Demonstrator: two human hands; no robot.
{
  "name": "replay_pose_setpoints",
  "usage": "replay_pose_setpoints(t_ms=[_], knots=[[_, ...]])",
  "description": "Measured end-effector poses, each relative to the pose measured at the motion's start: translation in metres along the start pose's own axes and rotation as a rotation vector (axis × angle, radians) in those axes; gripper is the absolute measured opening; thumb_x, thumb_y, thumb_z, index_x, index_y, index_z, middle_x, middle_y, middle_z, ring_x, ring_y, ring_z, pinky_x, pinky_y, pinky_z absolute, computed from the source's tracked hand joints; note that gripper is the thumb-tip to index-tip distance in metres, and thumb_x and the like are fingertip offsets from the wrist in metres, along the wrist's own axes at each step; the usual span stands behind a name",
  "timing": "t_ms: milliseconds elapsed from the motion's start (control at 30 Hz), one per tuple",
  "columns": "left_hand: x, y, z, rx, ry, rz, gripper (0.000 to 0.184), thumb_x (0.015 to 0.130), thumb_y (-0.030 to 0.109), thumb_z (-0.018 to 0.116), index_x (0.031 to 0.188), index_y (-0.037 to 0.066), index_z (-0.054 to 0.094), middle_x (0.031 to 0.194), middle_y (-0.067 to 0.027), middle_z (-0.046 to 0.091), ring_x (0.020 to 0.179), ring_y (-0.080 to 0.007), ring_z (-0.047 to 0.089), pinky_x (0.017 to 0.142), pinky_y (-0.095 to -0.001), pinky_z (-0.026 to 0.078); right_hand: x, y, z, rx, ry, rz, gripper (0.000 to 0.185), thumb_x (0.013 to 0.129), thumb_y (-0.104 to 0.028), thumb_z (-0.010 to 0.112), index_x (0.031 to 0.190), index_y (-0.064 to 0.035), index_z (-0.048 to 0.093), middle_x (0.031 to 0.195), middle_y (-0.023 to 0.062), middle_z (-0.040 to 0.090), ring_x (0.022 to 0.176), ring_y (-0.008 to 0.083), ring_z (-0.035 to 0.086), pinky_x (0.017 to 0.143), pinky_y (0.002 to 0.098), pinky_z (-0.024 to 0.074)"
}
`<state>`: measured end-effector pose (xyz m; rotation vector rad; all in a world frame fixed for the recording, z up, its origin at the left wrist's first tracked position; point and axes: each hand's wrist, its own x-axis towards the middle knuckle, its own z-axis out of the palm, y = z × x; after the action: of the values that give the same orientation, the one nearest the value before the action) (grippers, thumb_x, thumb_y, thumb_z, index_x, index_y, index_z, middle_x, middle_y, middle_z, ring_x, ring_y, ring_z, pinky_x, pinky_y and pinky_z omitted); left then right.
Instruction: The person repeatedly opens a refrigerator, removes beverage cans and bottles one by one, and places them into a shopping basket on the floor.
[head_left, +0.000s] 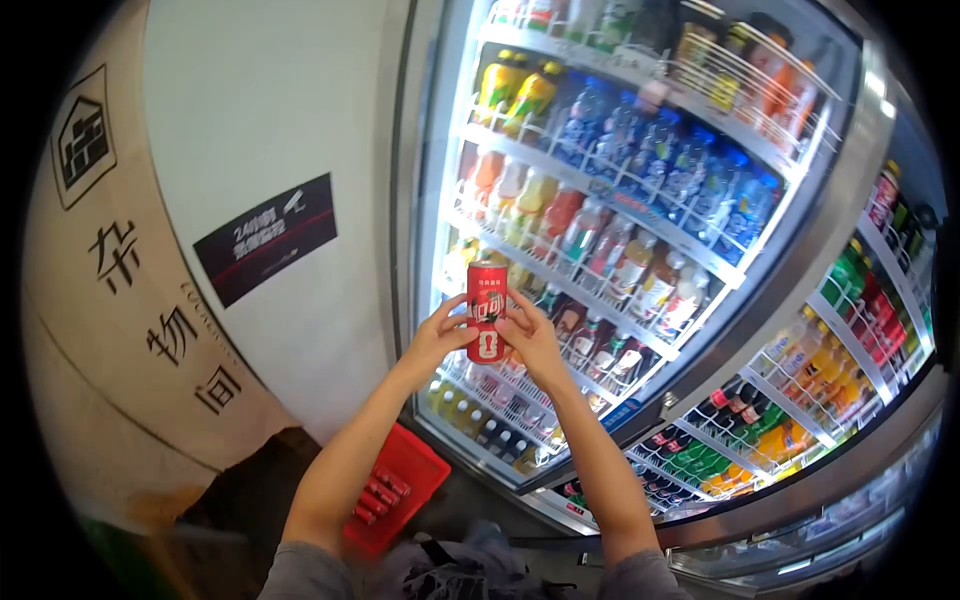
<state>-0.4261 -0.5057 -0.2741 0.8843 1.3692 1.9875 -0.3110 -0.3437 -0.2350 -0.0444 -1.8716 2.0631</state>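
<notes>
A red drink can with white and dark lettering stands upright between my two hands, in front of the lit drinks fridge. From the left, my left hand grips its side, with the thumb across the front. My right hand holds the opposite side in the same way. Both arms are stretched forward. Below my left forearm, a red plastic basket stands on the floor with several red cans inside; my arm hides part of it.
The fridge has several shelves of bottles behind its metal-framed front. Another lit fridge with bottles and cans is at the right. A white wall with a dark sign and a beige curtain with lettering are at the left.
</notes>
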Motion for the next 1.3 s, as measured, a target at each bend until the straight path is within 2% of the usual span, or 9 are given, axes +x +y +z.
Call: replay_pose_setpoints(t_ms=[67,267,467,633,767,833,1067,1133,1300], knots=[[-0.018,-0.01,-0.024,-0.007,0.091,-0.038,0.072,0.089,0.019,0.069,0.15,0.009,0.03,0.129,-0.0128,0.056,0.116,-0.0202,0.057,0.095,-0.0356,0.048,0.021,0.045,0.011,0.056,-0.094,-0.011,0.064,0.092,-0.007,0.065,0.149,-0.0072,0.034,0.134,0.0178,0.055,0.118,0.0187,0.056,0.098,0.0318,0.0476],[-0.093,-0.061,-0.086,-0.04,0.417,-0.138,0.071,0.089,0.017,0.067,0.15,0.008,0.031,0.126,-0.0123,0.056,0.11,-0.0195,0.058,0.093,-0.0343,0.048,0.035,0.14,0.071,0.123,-0.32,0.247,0.055,0.092,-0.008,0.064,0.141,-0.001,0.039,0.129,0.017,0.059,0.118,0.0195,0.057,0.097,0.0315,0.0479],[-0.184,-0.124,-0.126,-0.083,0.699,-0.287,0.07,0.09,0.019,0.066,0.151,0.014,0.032,0.125,-0.0064,0.055,0.115,-0.0176,0.054,0.094,-0.034,0.046,0.009,0.237,0.133,0.114,-0.5,0.41,0.056,0.092,-0.007,0.063,0.142,-0.0011,0.039,0.132,0.0161,0.056,0.117,0.0198,0.056,0.098,0.0333,0.0475],[-0.243,-0.194,-0.15,-0.202,0.87,-0.323,0.064,0.095,0.016,0.062,0.15,0.011,0.031,0.129,-0.0064,0.056,0.114,-0.017,0.057,0.091,-0.0329,0.049,-0.019,0.346,0.158,-0.016,-0.638,0.485,0.062,0.095,-0.015,0.063,0.148,-0.0043,0.033,0.137,0.0177,0.052,0.125,0.0223,0.051,0.102,0.0353,0.044],[-0.266,-0.263,-0.162,-0.265,0.936,-0.388,0.065,0.094,0.015,0.064,0.151,0.013,0.031,0.132,-0.0025,0.053,0.114,-0.0148,0.056,0.092,-0.0336,0.049,-0.038,0.392,0.156,-0.142,-0.648,0.553,0.062,0.094,-0.016,0.064,0.148,-0.0054,0.036,0.13,0.0145,0.056,0.117,0.0209,0.058,0.096,0.0329,0.0477],[-0.267,-0.291,-0.166,-0.284,0.954,-0.396,0.066,0.093,0.016,0.065,0.15,0.01,0.032,0.129,-0.005,0.053,0.112,-0.0157,0.056,0.09,-0.0322,0.049,-0.045,0.417,0.151,-0.149,-0.609,0.548,0.059,0.093,-0.013,0.065,0.146,-0.0051,0.04,0.124,0.0131,0.059,0.104,0.0198,0.064,0.087,0.0311,0.0523],[-0.264,-0.408,-0.175,-0.331,1.025,-0.469,0.065,0.092,0.015,0.067,0.147,0.007,0.035,0.13,-0.0099,0.053,0.112,-0.018,0.056,0.092,-0.033,0.048,-0.069,0.527,0.111,-0.303,-0.487,0.573,0.053,0.092,-0.013,0.064,0.141,-0.004,0.047,0.121,0.0124,0.062,0.109,0.0194,0.063,0.09,0.0314,0.0506],[-0.26,-0.445,-0.178,-0.327,1.019,-0.452,0.058,0.092,0.015,0.067,0.142,0.006,0.039,0.131,-0.01,0.052,0.113,-0.0184,0.056,0.091,-0.0334,0.049,-0.074,0.558,0.1,-0.42,-0.475,0.434,0.05,0.091,-0.011,0.064,0.138,-0.0033,0.05,0.121,0.0138,0.064,0.107,0.0213,0.065,0.09,0.0333,0.0515],[-0.259,-0.52,-0.172,-0.37,1.108,-0.551,0.058,0.092,0.021,0.068,0.141,0.009,0.041,0.133,-0.0089,0.053,0.113,-0.0189,0.056,0.087,-0.0341,0.051,-0.083,0.602,0.084,-0.567,-0.464,0.546,0.055,0.085,-0.015,0.069,0.136,-0.0015,0.051,0.12,0.019,0.065,0.107,0.0251,0.065,0.091,0.0343,0.0508]])
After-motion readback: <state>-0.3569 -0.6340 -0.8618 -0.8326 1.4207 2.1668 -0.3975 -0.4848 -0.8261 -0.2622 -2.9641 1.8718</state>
